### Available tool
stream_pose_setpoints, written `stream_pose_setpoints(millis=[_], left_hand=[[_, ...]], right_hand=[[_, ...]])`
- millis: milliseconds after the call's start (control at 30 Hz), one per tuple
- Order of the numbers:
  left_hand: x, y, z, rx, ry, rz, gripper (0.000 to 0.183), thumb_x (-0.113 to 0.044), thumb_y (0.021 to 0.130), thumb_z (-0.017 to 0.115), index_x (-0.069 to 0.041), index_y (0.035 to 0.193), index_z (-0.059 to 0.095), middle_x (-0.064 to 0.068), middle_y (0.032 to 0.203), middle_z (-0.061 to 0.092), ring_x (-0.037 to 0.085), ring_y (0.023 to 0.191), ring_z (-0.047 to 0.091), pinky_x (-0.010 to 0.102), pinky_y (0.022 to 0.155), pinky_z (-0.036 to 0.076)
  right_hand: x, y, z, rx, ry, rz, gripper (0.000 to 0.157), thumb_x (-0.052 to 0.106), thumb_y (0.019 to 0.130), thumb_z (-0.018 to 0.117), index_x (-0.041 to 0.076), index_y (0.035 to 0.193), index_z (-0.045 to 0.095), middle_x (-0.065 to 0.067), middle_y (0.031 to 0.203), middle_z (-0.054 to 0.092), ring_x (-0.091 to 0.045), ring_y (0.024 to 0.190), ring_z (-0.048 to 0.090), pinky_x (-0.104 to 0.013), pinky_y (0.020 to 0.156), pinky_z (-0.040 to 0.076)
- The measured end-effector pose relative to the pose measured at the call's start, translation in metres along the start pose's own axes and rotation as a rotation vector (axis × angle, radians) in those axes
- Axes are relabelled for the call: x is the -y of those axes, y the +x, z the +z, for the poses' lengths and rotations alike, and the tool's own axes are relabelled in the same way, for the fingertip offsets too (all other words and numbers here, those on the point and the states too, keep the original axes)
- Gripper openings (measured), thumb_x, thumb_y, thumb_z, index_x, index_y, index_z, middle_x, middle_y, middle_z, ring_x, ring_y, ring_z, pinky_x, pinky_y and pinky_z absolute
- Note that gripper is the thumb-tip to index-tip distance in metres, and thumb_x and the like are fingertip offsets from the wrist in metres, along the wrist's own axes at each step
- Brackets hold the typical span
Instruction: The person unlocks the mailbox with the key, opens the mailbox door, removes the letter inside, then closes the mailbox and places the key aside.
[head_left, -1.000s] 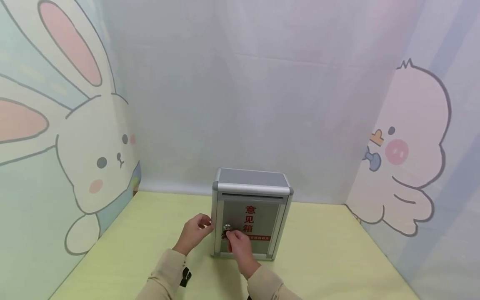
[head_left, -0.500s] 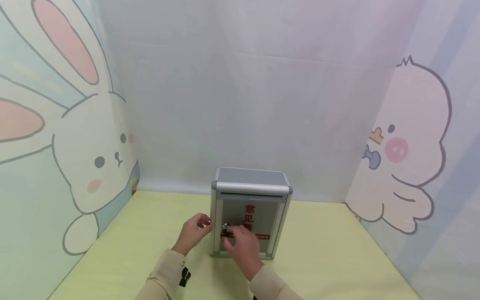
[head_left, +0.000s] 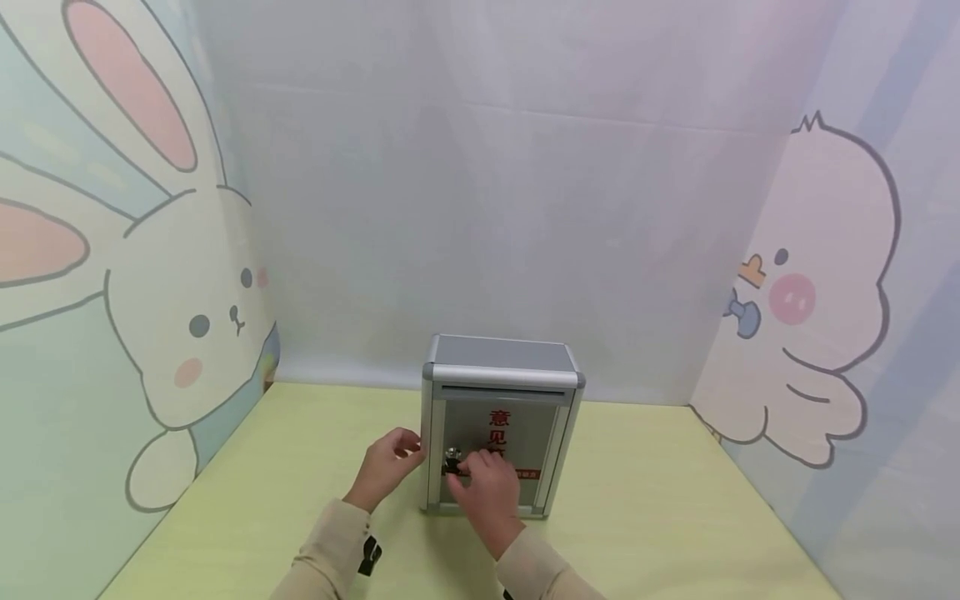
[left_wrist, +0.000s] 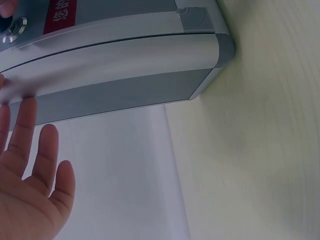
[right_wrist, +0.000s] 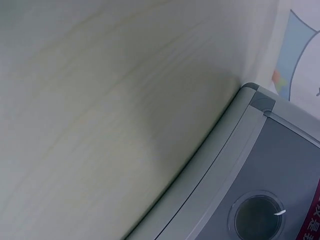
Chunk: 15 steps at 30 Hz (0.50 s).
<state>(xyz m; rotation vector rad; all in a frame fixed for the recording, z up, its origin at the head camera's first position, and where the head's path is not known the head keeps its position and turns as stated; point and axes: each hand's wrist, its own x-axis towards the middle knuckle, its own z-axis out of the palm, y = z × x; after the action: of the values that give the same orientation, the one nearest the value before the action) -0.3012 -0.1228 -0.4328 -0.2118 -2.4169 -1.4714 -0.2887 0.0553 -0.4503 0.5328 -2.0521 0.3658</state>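
Observation:
A grey suggestion box [head_left: 517,433] with silver edges and red Chinese characters stands upright on the table. Low on the left of its front panel is a round metal lock [head_left: 453,454], also seen in the left wrist view. A key with a black head [head_left: 452,468] sits at this lock, and my right hand [head_left: 489,492] pinches it between thumb and index finger. Beside the box's left edge, my left hand [head_left: 386,467] has loosely bent fingers, their tips at the silver side frame. The left wrist view shows this hand's fingers [left_wrist: 47,150] apart. My right hand is outside the right wrist view.
A pale yellow table [head_left: 645,500] carries the box. Behind it hangs a plain grey-white backdrop [head_left: 487,208]. Cartoon panels with a rabbit [head_left: 187,350] and a chick [head_left: 825,350] close off the sides. The box has a narrow slot [head_left: 502,392] near its top.
My right hand has shifted its hold at the key: its fingers spread and moved slightly up and right, then came back together on the key head. My left hand stays at the box's side.

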Motion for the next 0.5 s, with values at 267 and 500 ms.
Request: stream_pose_setpoints(millis=[267,500], left_hand=[[-0.0006,-0.0024,0.0007,-0.013,-0.014,0.014,0.013,-0.005,0.082,0.071,-0.001,0.092,0.064,0.005,0.086,0.067,0.019,0.080,0.059,0.034,0.071,0.048],[-0.0026,-0.0058,0.0013,-0.028,-0.028,0.015,0.013,-0.005,0.082,0.071,0.000,0.092,0.063,0.007,0.088,0.067,0.022,0.083,0.061,0.036,0.075,0.049]], right_hand=[[0.0046,-0.0005,-0.0034,0.063,0.043,0.082,0.025,0.022,0.065,0.084,0.013,0.069,0.061,0.007,0.065,0.063,-0.009,0.058,0.048,-0.023,0.053,0.041],[0.0060,0.0001,-0.0042,0.038,0.102,0.101,0.024,0.019,0.063,0.085,0.012,0.068,0.063,0.006,0.064,0.066,-0.007,0.057,0.047,-0.019,0.051,0.040]])
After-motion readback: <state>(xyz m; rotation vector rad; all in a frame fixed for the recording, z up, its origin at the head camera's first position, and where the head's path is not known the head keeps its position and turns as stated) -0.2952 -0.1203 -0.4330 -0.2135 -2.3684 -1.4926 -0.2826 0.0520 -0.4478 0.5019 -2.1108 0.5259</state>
